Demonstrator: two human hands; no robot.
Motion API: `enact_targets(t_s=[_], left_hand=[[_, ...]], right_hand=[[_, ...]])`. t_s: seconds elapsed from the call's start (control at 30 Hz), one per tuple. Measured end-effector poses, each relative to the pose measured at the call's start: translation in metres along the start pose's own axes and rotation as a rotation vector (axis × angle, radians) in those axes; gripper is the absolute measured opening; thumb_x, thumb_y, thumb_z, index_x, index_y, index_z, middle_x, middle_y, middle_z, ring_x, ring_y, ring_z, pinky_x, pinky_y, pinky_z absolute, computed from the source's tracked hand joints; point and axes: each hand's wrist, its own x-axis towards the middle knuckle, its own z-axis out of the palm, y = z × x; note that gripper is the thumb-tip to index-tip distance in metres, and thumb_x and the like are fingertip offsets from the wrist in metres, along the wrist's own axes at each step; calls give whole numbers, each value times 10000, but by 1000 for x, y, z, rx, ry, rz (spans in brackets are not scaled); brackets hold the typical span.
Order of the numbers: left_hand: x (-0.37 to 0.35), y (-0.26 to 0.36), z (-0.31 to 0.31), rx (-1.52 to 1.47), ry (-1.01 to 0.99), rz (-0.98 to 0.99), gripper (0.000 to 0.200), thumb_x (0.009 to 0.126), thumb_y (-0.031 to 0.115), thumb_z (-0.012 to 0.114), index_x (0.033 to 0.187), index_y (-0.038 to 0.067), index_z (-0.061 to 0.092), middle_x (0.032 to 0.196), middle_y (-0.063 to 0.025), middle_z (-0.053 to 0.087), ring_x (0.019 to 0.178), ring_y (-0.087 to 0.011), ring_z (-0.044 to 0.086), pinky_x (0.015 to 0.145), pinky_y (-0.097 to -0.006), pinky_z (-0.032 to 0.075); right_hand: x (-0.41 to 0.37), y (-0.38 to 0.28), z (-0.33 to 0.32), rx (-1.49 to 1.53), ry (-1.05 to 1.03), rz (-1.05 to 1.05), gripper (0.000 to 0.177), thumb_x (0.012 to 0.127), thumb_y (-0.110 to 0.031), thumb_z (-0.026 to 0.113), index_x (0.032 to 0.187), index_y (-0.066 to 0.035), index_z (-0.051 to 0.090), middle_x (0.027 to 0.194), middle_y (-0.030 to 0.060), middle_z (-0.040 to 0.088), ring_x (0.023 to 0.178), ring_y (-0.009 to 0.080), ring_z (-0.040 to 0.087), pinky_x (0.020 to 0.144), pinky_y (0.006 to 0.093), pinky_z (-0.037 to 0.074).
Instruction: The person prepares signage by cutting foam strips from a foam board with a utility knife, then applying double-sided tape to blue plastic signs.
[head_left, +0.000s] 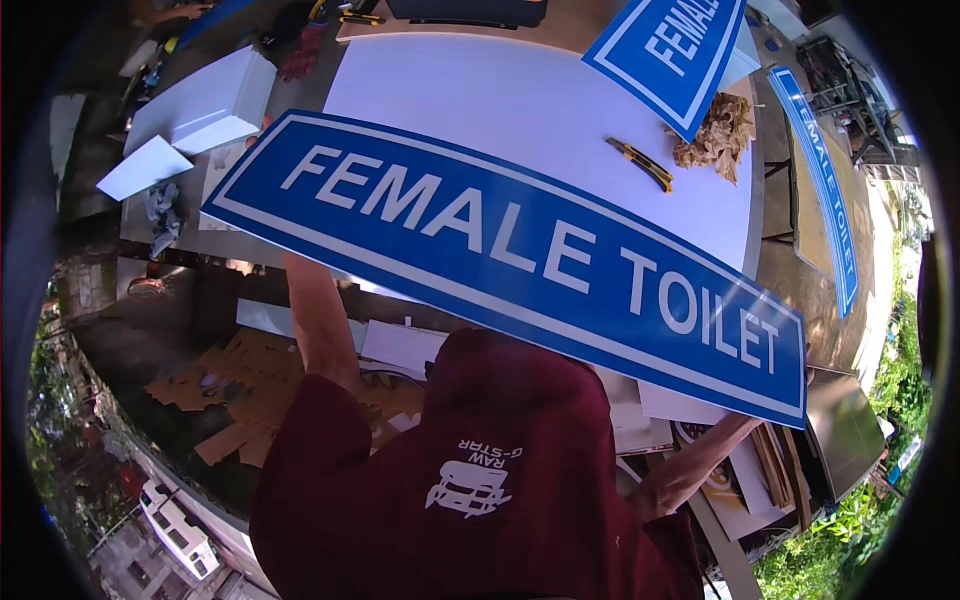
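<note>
A long blue sign (500, 285) with white "FEMALE TOILET" lettering and a white border spans the view, tilted down to the right. My left hand (251, 142) holds its left end; most of the hand is hidden behind the panel, with the forearm (318, 315) showing below. At the right end, my right hand (809, 376) grips the edge, only a sliver of it visible. Beyond the sign lies a large white sheet (460, 105) on the table. A yellow-and-black utility knife (642, 165) rests on that sheet, beside crumpled brown paper (715, 140).
A second blue sign (675, 55) overlaps the sheet's far right corner. Another "FEMALE TOILET" sign (822, 190) lies farther right. White panels (205, 95) are stacked at left, and another cutter (360, 18) is at the back. Cardboard pieces (240, 385) lie below the table.
</note>
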Motion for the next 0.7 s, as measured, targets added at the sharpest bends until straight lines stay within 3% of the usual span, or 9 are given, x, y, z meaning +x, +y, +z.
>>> enact_targets(t_s=[0.13,0.43,0.7], left_hand=[[-36,-3,29,-168,-121,-70,359,945,358,683,1177,91,623,1278,-121,625,1179,-259,574,1030,-520,450],[-106,-22,67,-212,-235,-144,429,942,380,678,1240,88,582,1327,-140,586,1221,-301,540,1037,-559,431],[-146,-88,127,-190,-347,-246,493,939,400,674,1296,85,545,1370,-158,552,1259,-338,510,1044,-594,415]], right_hand=[[-1,-10,-6,95,-17,40,298,1027,-255,535,1254,-64,564,1398,154,564,1227,294,550,1051,428,423],[-21,11,-81,504,-4,400,448,1020,-334,512,1366,-50,493,1435,169,529,1265,326,522,1085,462,394],[-11,13,-171,822,82,440,585,1013,-403,492,1465,-38,430,1469,183,497,1298,354,498,1116,491,368]])
